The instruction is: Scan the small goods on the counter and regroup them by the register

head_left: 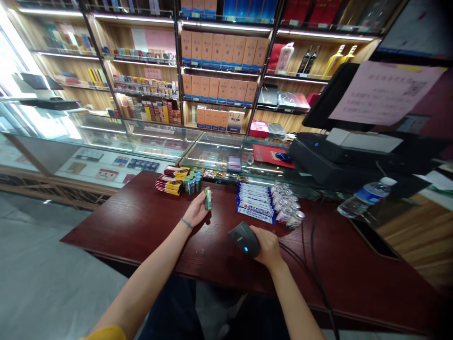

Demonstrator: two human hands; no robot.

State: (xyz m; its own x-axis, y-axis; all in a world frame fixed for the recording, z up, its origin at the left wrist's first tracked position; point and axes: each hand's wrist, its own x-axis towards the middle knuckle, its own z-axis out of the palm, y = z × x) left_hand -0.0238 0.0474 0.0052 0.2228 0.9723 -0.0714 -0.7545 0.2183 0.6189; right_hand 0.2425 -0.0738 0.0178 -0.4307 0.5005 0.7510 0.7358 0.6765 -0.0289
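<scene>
My left hand is closed around a small green-and-white pack, its printed side facing up; what kind of goods it is I cannot make out. In my right hand is a black barcode scanner with a blue light, its head pointing left toward the pack. Beyond my left hand stand small green containers beside stacked red-and-yellow packets. Farther right lie a row of blue-and-white wrapped bars and several small clear jars or bottles with pale lids.
All this is on a dark red wooden table. Behind it runs a glass display counter. On the right are a water bottle, a phone-like black slab, a black monitor with a paper, and the scanner's cable.
</scene>
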